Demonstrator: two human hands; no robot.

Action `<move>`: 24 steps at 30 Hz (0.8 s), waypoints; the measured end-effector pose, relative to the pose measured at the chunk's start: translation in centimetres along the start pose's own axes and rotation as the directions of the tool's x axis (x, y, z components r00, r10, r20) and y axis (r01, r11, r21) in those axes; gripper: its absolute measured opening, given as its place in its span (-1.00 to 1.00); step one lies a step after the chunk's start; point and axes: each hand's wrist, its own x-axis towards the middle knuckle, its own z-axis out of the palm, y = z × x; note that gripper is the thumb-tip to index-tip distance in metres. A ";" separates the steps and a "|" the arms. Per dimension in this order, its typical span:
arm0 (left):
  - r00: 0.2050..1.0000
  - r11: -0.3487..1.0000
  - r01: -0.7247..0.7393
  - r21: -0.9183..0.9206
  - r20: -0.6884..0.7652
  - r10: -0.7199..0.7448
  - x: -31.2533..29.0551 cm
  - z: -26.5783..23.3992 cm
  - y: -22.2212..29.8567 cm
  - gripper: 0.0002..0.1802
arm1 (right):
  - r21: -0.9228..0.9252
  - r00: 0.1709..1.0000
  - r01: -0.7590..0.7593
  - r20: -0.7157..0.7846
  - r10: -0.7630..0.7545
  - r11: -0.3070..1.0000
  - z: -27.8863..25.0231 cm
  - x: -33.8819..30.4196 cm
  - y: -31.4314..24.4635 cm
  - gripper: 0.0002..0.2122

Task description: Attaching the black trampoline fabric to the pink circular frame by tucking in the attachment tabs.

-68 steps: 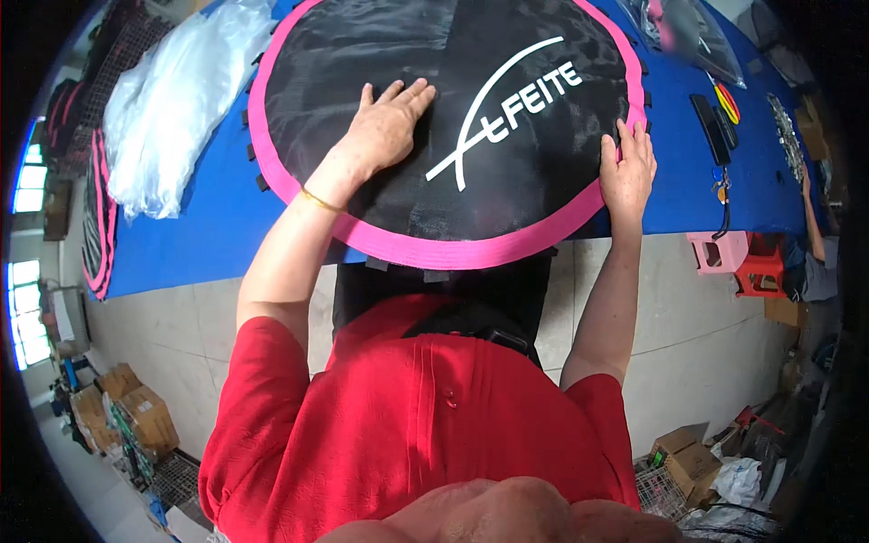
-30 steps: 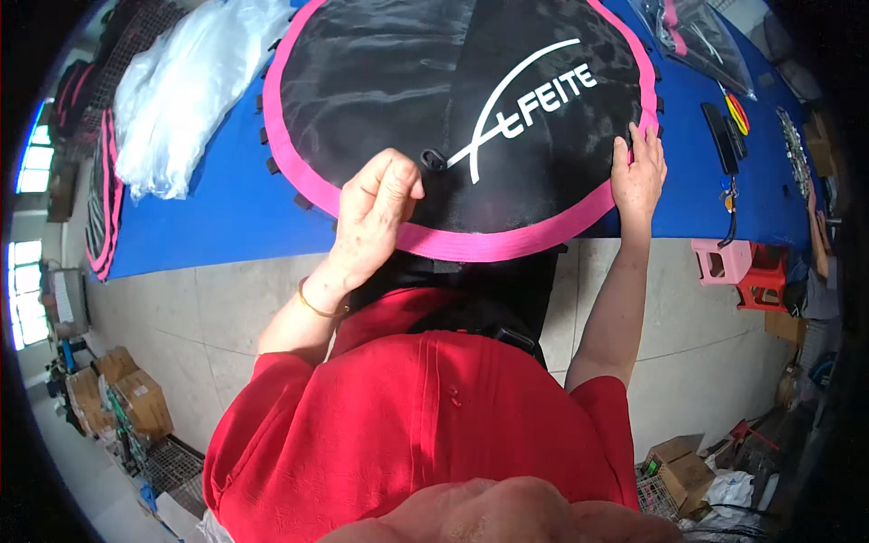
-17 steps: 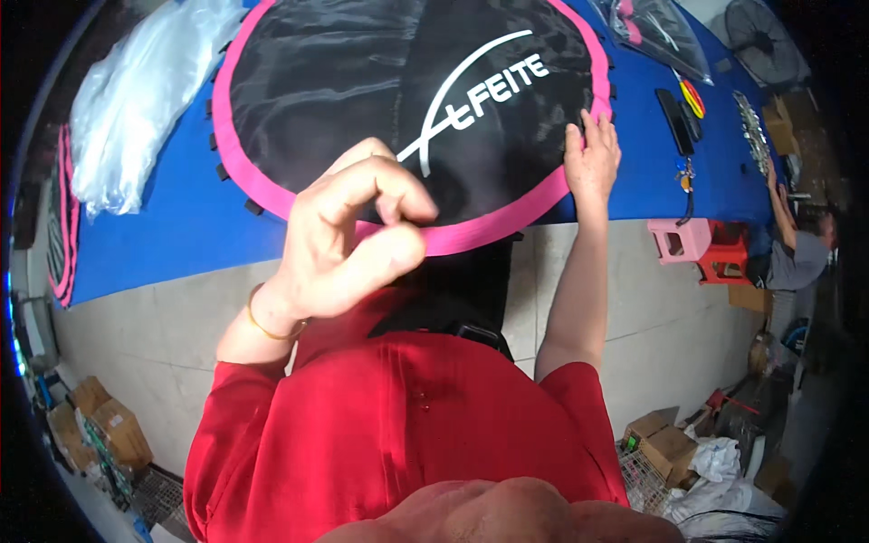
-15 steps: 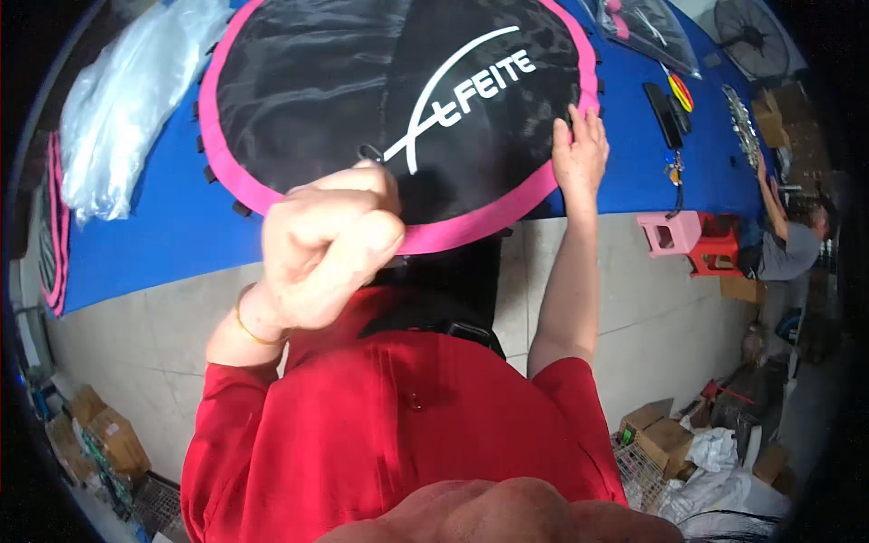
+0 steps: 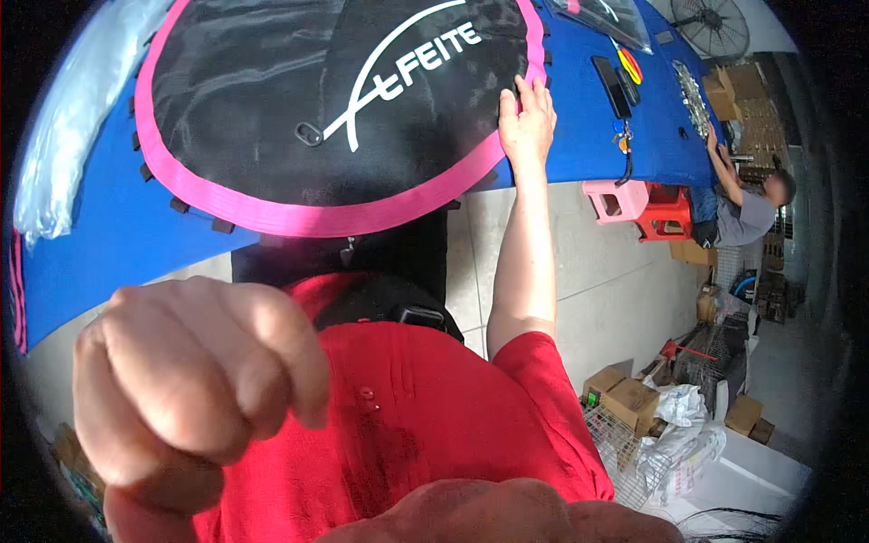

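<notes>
A round black trampoline mat (image 5: 262,81) with a pink border, a white printed mark and small black tabs round its edge lies on a blue-covered table (image 5: 100,262). On the pink border at its right side rests my right hand (image 5: 528,127), fingers stretched out flat. My left hand (image 5: 199,371) is raised off the mat, large and near, closed in a fist with the knuckles up; whatever it may hold is hidden. A small dark oval ring (image 5: 309,134) sits on the mat beside the white mark.
Clear plastic bags (image 5: 77,127) lie at the left. On the right are a phone-like black object (image 5: 611,86), keys (image 5: 623,136) and a bagged item (image 5: 606,23). Stools (image 5: 663,213) stand beyond, near another person (image 5: 747,213). Cartons (image 5: 625,403) sit at lower right.
My left hand has come away from the mat's near part, back and up toward me. The dark ring beside it now lies uncovered. My right hand stays on the border; the whole view has shifted.
</notes>
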 end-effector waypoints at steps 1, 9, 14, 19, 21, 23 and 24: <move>1.000 1.000 -0.022 0.004 0.002 0.022 0.2 0.0 0.5 -0.39 | 0.001 1.000 -0.005 0.007 0.005 1.000 0.1 0.1 -0.3 -0.55; 0.984 0.991 0.131 0.014 0.118 -0.132 -0.7 -0.6 0.1 -0.47 | 0.021 0.999 -0.012 0.051 0.011 1.000 -0.5 0.5 -0.8 -0.54; 0.974 0.966 0.177 0.186 0.107 -0.199 -1.7 -0.4 -1.5 -0.52 | 0.050 0.999 -0.016 0.030 0.014 0.999 -0.2 0.1 -0.1 -0.54; 0.966 0.928 0.224 0.296 0.056 -0.251 -2.3 -0.1 -0.6 -0.54 | 0.041 0.999 -0.007 0.041 0.006 0.999 -0.7 0.5 -0.5 -0.53; 0.963 0.909 0.245 0.338 0.025 -0.269 -3.0 0.0 -0.7 -0.55 | 0.043 0.998 -0.005 0.058 0.002 0.999 -0.4 0.2 -0.3 -0.53; 0.961 0.897 0.254 0.361 0.011 -0.276 -3.2 0.2 -0.5 -0.56 | 0.061 0.999 -0.005 0.047 0.003 0.998 -0.5 0.2 -0.3 -0.53; 0.960 0.891 0.260 0.371 0.003 -0.281 -3.3 0.2 -0.4 -0.56 | 0.055 0.999 -0.004 0.051 0.001 0.998 -0.5 0.1 -0.4 -0.53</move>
